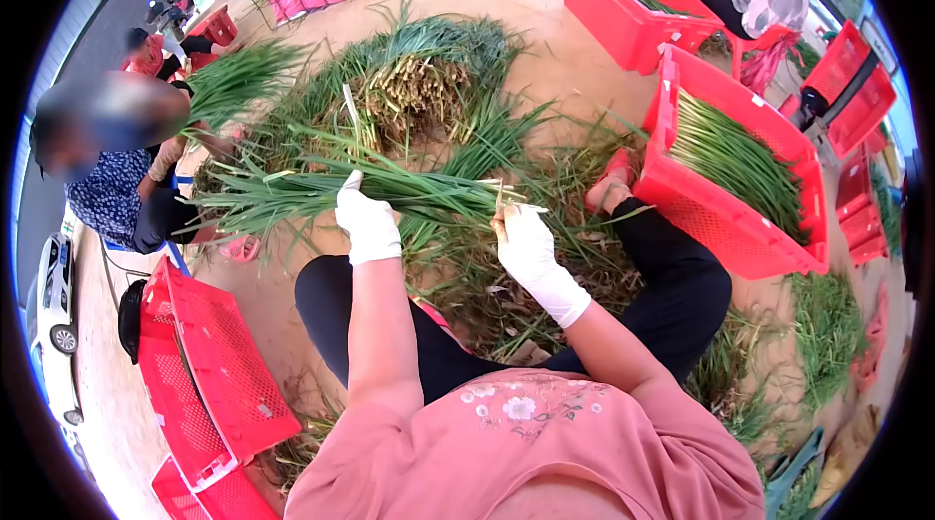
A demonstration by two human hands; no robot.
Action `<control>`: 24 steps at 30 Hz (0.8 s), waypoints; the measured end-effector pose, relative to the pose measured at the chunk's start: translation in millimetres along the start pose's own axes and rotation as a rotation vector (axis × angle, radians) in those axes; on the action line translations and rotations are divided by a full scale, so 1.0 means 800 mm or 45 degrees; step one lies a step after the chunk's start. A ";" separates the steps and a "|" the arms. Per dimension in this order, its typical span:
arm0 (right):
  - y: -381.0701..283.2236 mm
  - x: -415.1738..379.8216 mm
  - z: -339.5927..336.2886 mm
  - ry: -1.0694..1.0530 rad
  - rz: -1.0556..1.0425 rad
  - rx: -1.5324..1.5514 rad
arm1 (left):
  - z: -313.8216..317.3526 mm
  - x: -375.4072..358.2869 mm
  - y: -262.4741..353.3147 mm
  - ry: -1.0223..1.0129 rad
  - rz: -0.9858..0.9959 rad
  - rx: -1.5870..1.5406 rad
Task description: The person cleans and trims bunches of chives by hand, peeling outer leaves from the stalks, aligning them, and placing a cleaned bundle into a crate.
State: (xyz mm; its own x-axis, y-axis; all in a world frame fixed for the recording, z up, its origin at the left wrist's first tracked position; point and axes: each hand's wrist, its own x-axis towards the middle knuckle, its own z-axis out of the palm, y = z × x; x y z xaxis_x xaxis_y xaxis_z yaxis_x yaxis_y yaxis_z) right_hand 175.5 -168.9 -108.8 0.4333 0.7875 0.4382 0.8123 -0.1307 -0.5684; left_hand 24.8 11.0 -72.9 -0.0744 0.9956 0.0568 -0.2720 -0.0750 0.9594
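My left hand (370, 223), in a white glove, is closed around a bunch of garlic chives (438, 194). The bunch lies sideways in front of me, green leaves spreading to the left and pale stem ends to the right. At those stem ends, my gloved right hand (526, 240) pinches with thumb and fingers; a thin pale strand stands up beside the fingertips. Beyond the bunch sits a large heap of garlic chives (419, 82), its cut ends facing me. Loose leaves and trimmings (497, 301) cover the ground between my legs.
To the right stands a red crate (735, 228) with chives laid inside; another red crate (633, 23) is behind it. Stacked red crates (209, 364) are at lower left. A person (112, 169) sits at left handling chives; others sit farther back.
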 end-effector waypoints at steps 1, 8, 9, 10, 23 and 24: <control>0.001 -0.004 0.000 -0.011 0.014 -0.087 | 0.001 -0.005 0.003 0.043 -0.017 0.118; 0.072 -0.044 -0.004 -0.070 0.250 -0.286 | 0.006 0.003 0.004 0.030 0.022 0.206; 0.097 -0.055 -0.015 -0.069 0.241 -0.379 | 0.006 0.000 0.014 0.021 0.078 0.304; 0.115 -0.063 -0.033 -0.144 0.502 -0.352 | 0.006 -0.002 0.024 0.017 0.135 0.402; -0.010 -0.006 0.029 -0.730 1.003 1.193 | -0.036 0.033 -0.017 0.131 0.172 0.385; -0.017 0.003 0.050 -0.730 1.019 1.480 | -0.034 0.031 -0.014 0.116 0.024 0.076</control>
State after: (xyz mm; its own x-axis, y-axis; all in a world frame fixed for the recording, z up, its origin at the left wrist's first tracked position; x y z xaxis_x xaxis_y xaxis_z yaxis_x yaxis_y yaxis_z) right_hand 149.5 -141.0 -128.2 0.1692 0.8978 -0.4067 -0.4215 -0.3071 -0.8532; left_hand 0.1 35.3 -89.9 -0.1666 0.9846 0.0524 -0.2119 -0.0876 0.9734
